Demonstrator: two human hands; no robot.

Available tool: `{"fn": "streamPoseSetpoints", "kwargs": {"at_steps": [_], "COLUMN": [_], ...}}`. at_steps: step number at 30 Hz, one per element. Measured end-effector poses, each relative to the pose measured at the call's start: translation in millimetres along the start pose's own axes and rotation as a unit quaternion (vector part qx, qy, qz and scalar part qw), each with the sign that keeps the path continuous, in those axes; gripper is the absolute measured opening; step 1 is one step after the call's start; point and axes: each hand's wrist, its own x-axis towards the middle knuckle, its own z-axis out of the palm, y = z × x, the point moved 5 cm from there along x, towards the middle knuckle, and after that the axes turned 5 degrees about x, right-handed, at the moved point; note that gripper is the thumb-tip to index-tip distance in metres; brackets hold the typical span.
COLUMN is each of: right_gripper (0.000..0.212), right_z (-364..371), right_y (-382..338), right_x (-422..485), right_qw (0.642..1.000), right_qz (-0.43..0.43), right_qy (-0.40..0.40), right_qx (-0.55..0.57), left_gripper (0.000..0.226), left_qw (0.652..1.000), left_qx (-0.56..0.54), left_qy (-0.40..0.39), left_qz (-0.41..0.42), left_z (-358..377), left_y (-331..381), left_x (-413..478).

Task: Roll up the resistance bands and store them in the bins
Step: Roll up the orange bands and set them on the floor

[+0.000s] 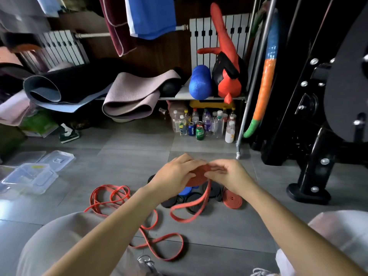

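Gripping a red band coil (197,175), left hand (175,176) and right hand (229,176) meet above open floor (129,156).

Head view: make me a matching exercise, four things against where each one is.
Things:
1. partly rolled band
2. finished red roll
3. clear bin
4. blue foam roller

Places:
A. on the shelf at the back
B. gripped by the left hand and right hand
C. on the floor, far left
D. on the floor, under the right forearm

Pairs: 1-B, 2-D, 3-C, 4-A
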Motion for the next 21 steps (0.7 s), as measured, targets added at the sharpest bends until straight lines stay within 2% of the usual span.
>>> {"fn": "streamPoseSetpoints", "kwargs": {"at_steps": [4, 8, 13, 16, 18, 21], "right_gripper": [0.021, 0.021, 0.031, 0.027, 0.022, 0.018], "right_z": [-2.6, -4.2, -10.4, -15.9, -18.5, -20.7], "right_y": [-7.7, -14.1, -11.8, -16.5, -19.6, -21.1], "right_x": [0.8, 0.3, -4.7, -4.4, -2.9, 0.5], "right_qw": [0.999, 0.999, 0.997, 0.998, 0.998, 0.991], "right_qz": [-0.014, -0.039, -0.048, -0.054, -0.055, -0.037], "right_qy": [0.014, 0.012, 0.026, 0.027, 0.009, -0.003], "right_qx": [-0.036, -0.028, 0.045, 0.026, -0.033, -0.127], "left_gripper": [0.054, 0.044, 0.039, 0.040, 0.042, 0.057], "left_qw": [1.000, 0.999, 0.977, 0.968, 0.983, 0.997], "left_qx": [-0.012, -0.029, -0.145, -0.183, -0.114, 0.057], "left_qy": [0.017, 0.030, 0.110, 0.098, 0.065, 0.033], "left_qz": [-0.021, -0.035, -0.110, -0.143, -0.126, -0.039], "left_z": [-2.9, -6.4, -11.4, -7.4, -9.2, -14.6], "left_y": [-2.0, -2.4, -2.9, -2.1, 0.7, 9.8], "left_x": [-3.4, -3.9, -3.6, -0.6, 1.6, 5.1]}}
